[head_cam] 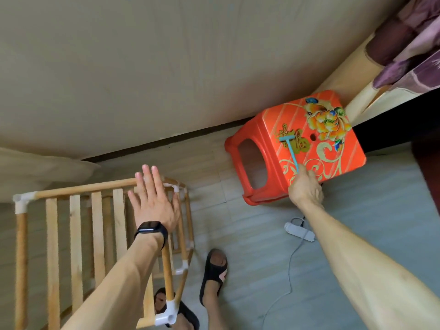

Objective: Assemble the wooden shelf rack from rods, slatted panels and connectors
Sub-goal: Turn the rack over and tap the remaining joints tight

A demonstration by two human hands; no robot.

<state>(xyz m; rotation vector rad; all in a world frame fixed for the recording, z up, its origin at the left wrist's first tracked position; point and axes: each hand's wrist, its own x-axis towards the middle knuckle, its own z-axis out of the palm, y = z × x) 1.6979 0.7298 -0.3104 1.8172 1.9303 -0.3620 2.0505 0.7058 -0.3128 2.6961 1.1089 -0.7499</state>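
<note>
While the wooden rack (97, 222) stands on the tiled floor at lower left, it reads as built: round pale rods joined at the corners by white plastic connectors (21, 201), with a slatted panel of flat parallel boards across the top. More rods and connectors of a lower tier show through the gaps. Left hand (153, 206) is flat and wide, fingers straight and spread, palm down over the far right part of the top panel, fingertips over the far rod. Cannot tell if it touches the wood. A black watch (151, 228) sits on that wrist. Right hand (306, 189) is well apart from the rack, out to the right, fingers curled round the handle end of a small teal hammer (291, 151). The hammer head lies on the top of a red flowered stool (352, 158) by the wall. A white power strip (300, 231) lies on the floor between rack and stool, and a black sandal (214, 270) sits just beside the rack's near right corner.
</note>
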